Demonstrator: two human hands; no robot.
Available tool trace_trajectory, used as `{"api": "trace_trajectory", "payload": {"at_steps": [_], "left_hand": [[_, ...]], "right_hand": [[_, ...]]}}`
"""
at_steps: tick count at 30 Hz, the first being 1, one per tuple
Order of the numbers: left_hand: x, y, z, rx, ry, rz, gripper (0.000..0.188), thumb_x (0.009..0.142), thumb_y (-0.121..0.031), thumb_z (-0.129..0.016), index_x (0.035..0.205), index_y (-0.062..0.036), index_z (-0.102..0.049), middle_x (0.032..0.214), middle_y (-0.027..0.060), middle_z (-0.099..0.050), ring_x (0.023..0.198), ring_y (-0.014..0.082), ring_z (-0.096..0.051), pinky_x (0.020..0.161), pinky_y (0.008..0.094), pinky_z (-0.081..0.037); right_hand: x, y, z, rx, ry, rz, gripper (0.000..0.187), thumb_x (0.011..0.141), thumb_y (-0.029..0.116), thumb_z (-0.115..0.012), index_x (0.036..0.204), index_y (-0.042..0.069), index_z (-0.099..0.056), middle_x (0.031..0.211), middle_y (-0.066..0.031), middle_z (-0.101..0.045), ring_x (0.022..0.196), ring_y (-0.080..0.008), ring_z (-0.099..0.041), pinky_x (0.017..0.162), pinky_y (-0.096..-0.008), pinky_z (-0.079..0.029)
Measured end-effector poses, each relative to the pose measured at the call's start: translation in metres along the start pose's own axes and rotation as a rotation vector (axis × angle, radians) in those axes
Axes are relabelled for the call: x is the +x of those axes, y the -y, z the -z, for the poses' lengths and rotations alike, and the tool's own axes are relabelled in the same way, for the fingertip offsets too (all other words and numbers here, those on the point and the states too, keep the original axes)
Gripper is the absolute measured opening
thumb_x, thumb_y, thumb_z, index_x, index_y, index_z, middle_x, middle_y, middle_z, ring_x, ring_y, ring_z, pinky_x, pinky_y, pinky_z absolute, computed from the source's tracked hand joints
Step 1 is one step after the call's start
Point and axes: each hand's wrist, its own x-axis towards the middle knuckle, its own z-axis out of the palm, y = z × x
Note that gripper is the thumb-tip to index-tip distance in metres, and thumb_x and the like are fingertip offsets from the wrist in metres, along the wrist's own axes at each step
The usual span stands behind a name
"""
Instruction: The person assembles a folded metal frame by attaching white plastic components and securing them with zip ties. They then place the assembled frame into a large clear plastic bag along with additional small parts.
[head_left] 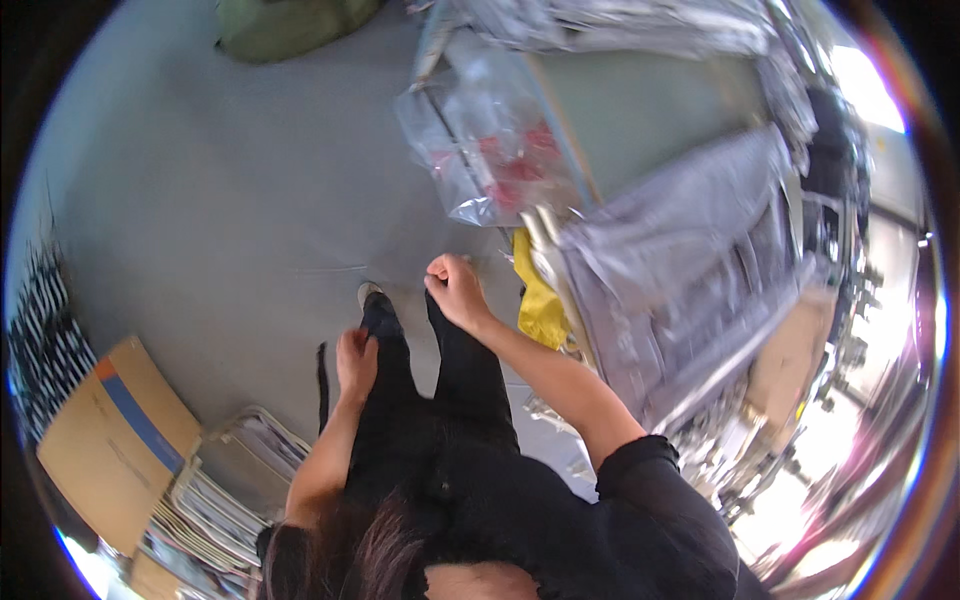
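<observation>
My right hand (pixel 457 290) is held out over my right leg, its fingers curled in and pressed together. Whatever it might hold is hidden or too small to name. Lower and to the left, my left hand (pixel 357 362) hangs in front of my left thigh with bent fingers; their tips are partly hidden. A narrow black strap (pixel 322 385) hangs just left of that hand, and I cannot tell whether the two touch. Nearest my right hand is a piece of yellow material (pixel 538 295) beside a rack covered in grey fabric (pixel 690 260).
A clear plastic bag (pixel 490 160) with red markings hangs on the rack's far left side. A cardboard box (pixel 118 440) with a blue stripe stands at the lower left, beside stacked flat panels (pixel 225 490). A green bundle (pixel 290 25) lies on the grey floor (pixel 230 170) far ahead.
</observation>
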Motion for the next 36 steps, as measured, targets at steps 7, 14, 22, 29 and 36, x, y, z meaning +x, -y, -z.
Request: {"api": "trace_trajectory", "payload": {"at_steps": [7,14,22,29,36], "left_hand": [[-0.035,0.121,-0.026,0.098,-0.246,0.336,0.028,0.079,-0.014,-0.064,0.104,-0.0029,-0.055,0.099,0.0156,-0.055,0.093,0.0310,-0.054,0.082,0.0401,-0.044],[-0.016,0.082,-0.058,0.226,-0.200,0.522,0.030,0.078,-0.019,-0.065,0.104,-0.0075,-0.056,0.107,0.0113,-0.056,0.105,0.0311,-0.049,0.094,0.0414,-0.037],[-0.002,0.058,-0.050,0.095,-0.083,0.470,0.041,0.078,-0.024,-0.067,0.111,-0.0038,-0.055,0.114,0.0167,-0.054,0.109,0.0343,-0.049,0.096,0.0423,-0.038],[0.042,-0.086,0.028,-0.009,-0.253,-0.380,0.074,0.067,-0.018,-0.076,0.131,-0.0036,-0.040,0.134,0.0203,-0.040,0.127,0.0358,-0.037,0.106,0.0434,-0.031],[-0.046,-0.115,0.079,-0.238,-0.246,-0.420,0.026,0.078,-0.023,-0.069,0.093,-0.0051,-0.058,0.085,0.0148,-0.062,0.080,0.0352,-0.061,0.067,0.0421,-0.049]], "right_hand": [[0.214,-0.234,-0.098,-0.425,0.172,-0.548,0.037,0.078,0.037,-0.062,0.093,0.004,-0.067,0.095,-0.0197,-0.066,0.093,-0.0345,-0.062,0.084,-0.0446,-0.046],[0.340,-0.279,-0.164,-0.955,-0.067,-0.636,0.075,0.076,0.042,-0.069,0.134,0.008,-0.038,0.140,-0.0170,-0.039,0.134,-0.0350,-0.028,0.102,-0.0488,-0.035],[0.268,-0.197,-0.114,0.344,-0.384,-0.649,0.029,0.095,0.027,-0.047,0.106,0.000,-0.044,0.075,-0.0084,-0.053,0.050,-0.0149,-0.050,0.044,-0.0277,-0.042],[0.041,0.061,-0.077,0.621,0.044,-0.364,0.032,0.093,0.024,-0.053,0.108,-0.003,-0.046,0.095,-0.0104,-0.054,0.073,-0.0147,-0.053,0.060,-0.0265,-0.045],[0.031,0.154,-0.021,0.567,0.180,-0.029,0.035,0.093,0.023,-0.052,0.117,-0.002,-0.047,0.109,-0.0147,-0.056,0.093,-0.0234,-0.057,0.078,-0.0335,-0.048]]}}
